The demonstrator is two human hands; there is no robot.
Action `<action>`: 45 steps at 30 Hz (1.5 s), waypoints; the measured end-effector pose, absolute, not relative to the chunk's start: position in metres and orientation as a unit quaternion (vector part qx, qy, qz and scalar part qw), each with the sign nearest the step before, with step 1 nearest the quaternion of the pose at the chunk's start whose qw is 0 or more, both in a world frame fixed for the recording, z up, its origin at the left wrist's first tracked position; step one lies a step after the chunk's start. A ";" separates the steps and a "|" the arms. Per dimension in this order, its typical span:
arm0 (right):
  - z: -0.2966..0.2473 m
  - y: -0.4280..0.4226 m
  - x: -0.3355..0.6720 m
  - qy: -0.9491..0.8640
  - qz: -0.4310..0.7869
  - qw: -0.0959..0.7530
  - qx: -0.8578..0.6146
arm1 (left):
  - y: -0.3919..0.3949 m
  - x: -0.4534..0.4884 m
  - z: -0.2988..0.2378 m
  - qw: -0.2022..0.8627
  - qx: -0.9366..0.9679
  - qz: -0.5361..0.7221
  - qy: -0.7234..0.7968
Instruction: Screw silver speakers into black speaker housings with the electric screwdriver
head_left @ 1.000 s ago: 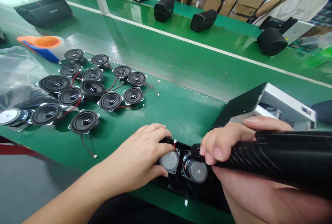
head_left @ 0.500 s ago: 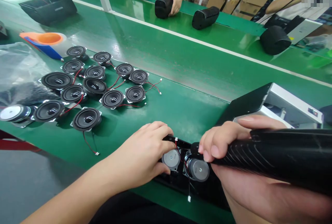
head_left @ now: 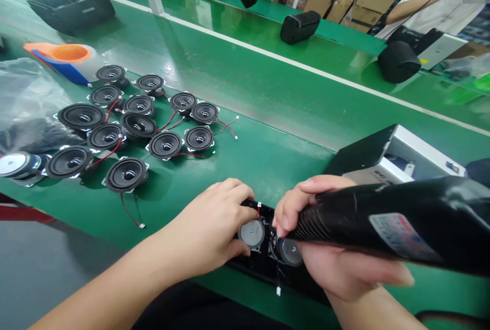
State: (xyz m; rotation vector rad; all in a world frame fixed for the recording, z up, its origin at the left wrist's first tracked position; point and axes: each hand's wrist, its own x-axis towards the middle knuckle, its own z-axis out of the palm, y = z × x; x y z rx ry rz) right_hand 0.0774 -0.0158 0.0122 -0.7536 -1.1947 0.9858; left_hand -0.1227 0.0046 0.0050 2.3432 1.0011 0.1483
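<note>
Right hand (head_left: pixel 325 248), gripping the black driver (head_left: pixel 383 228), has shifted left over the right-hand magnet (head_left: pixel 290 251) at lower centre; left hand (head_left: pixel 214 228) still steadies the housing (head_left: pixel 264 263), fingers curled.

Glossy green belt (head_left: pixel 268 156) everywhere, split by a white stripe (head_left: pixel 306 67). Black speaker cones (head_left: pixel 126 173) sit in silvery frames, trailing red and black wires (head_left: pixel 174 125). An orange-and-blue tape holder (head_left: pixel 65 59) lies far left. The black, ribbed power tool (head_left: pixel 383 223) carries a pale label with red marks, possibly lettering. Silver-grey magnet backs (head_left: pixel 251 233) sit in a black housing (head_left: pixel 268 266).
</note>
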 end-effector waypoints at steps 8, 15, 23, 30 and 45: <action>0.032 -0.019 0.079 -0.492 0.407 0.668 -0.382 | 0.004 -0.124 0.002 0.296 0.874 0.056 0.381; 0.037 -0.023 0.081 -0.479 0.401 0.678 -0.388 | 0.004 -0.124 0.000 0.293 0.876 0.059 0.379; 0.030 -0.016 0.083 -0.498 0.429 0.661 -0.363 | 0.003 -0.122 0.004 0.294 0.872 0.054 0.387; 0.031 -0.015 0.086 -0.494 0.452 0.659 -0.342 | 0.004 -0.122 0.006 0.290 0.872 0.055 0.389; 0.031 -0.016 0.090 -0.506 0.473 0.644 -0.324 | 0.003 -0.121 0.008 0.293 0.872 0.057 0.389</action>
